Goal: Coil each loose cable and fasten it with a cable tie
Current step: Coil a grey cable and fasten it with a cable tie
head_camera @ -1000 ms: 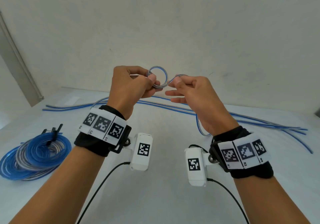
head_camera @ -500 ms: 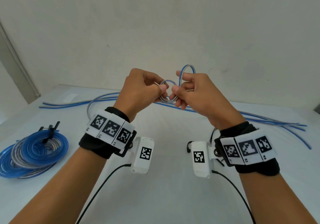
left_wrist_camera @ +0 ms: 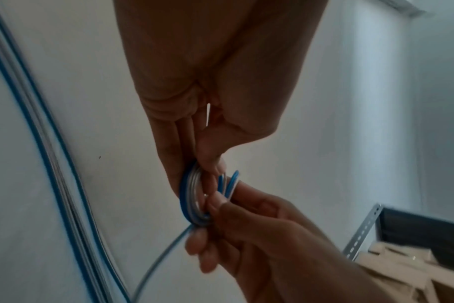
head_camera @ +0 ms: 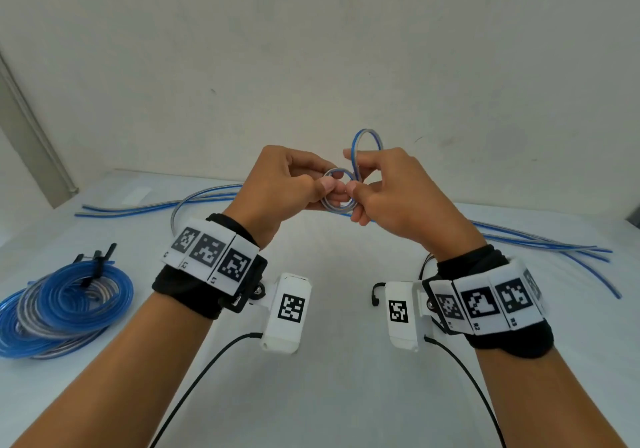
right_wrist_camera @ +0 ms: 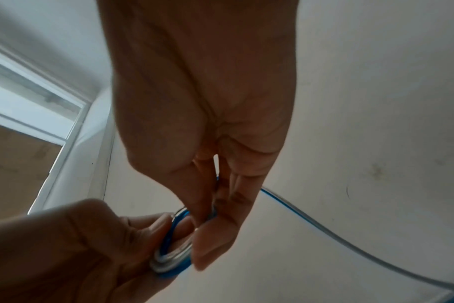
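**Small blue-and-clear coil pinched between both hands, mid-air**

A tiny coil point(head_camera: 337, 189) of blue-and-clear cable is held up above the white desk point(head_camera: 329, 361), well off the surface. The left hand point(head_camera: 277, 184) is clamped on the coil's left side, thumb and fingers pinching the stacked turns together. The right hand point(head_camera: 388, 191) has its grip closed on the same cable at the coil's right edge, and a fresh loop point(head_camera: 367, 151) is seen sticking up just above its fingers. From the coil, the loose tail is seen dropping down toward the desk.

More loose cables point(head_camera: 540, 243) are laid out straight across the far side of the desk. Off to the left, finished coils point(head_camera: 65, 305) are stacked on the desk, with a black cable tie point(head_camera: 95, 257) fastened on the top one.
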